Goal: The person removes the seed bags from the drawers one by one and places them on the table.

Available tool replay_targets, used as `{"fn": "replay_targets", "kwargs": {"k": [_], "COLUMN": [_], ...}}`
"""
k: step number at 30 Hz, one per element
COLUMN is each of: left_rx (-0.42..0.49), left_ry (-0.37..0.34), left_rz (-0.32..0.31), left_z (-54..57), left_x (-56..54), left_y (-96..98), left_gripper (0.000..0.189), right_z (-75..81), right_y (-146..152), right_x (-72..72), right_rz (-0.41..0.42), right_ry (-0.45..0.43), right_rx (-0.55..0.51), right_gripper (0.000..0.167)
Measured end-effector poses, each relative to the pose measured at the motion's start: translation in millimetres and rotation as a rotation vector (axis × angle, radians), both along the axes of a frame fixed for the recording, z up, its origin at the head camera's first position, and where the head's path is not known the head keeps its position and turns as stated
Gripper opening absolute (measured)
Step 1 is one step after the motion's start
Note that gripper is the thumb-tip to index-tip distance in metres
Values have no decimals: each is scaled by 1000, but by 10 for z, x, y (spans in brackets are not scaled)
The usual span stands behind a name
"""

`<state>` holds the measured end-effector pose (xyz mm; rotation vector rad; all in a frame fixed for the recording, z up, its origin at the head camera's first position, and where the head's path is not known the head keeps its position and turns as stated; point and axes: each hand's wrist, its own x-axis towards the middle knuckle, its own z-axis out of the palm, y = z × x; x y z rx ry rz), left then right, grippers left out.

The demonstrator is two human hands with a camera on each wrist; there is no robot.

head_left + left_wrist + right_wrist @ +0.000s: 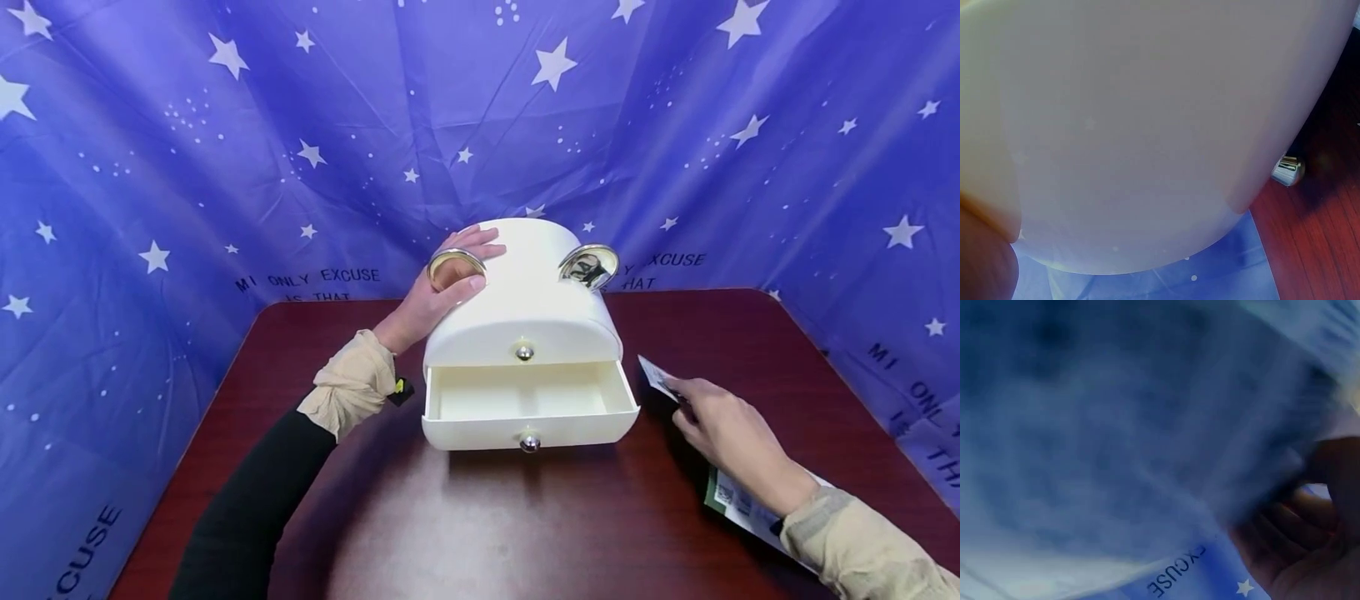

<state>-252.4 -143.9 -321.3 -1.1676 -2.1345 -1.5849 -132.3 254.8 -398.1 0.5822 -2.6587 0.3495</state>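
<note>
A white storage box (pixel 525 292) with a rounded top and two gold-rimmed ears stands on the table. Its lower drawer (pixel 528 432) is pulled out and shows a bare inside, while the upper drawer (pixel 480 346) sits closed. My left hand (pixel 453 275) rests on the box top beside the left ear (pixel 456 257), fingers extended and thumb in front. To the right of the drawer, my right hand (pixel 723 425) pinches a flat, printed white card (pixel 654 375). In the right wrist view, a blurred printed surface (pixel 1116 437) fills most of the picture beside my fingers (pixel 1285 531).
A white printed sheet with a green edge (pixel 738 504) shows beneath my right wrist. The dark red table (pixel 315 500) carries everything. Behind and around it hangs a blue curtain (pixel 420 108) with white stars. A silver knob (pixel 530 442) juts from the lower drawer's front.
</note>
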Motion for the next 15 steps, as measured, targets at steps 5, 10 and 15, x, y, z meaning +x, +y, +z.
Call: {"fn": "replay_targets", "kwargs": {"k": [5,10,15], "left_rx": [-2,11,26], "left_ry": [-16,-6,10], "left_rz": [-7,-9,-12], "left_z": [-13,-2,-2], "left_x": [6,0,-6], "left_y": [20,25,1], "left_gripper": [26,28,21], "right_z": [179,668,1050], "right_y": [-25,-233,-757], "right_x": [22,84,234], "right_rz": [-29,28,245], "right_ry": [167,499,885], "right_rx": [-100,-256,-467], "right_gripper": [41,34,23]}}
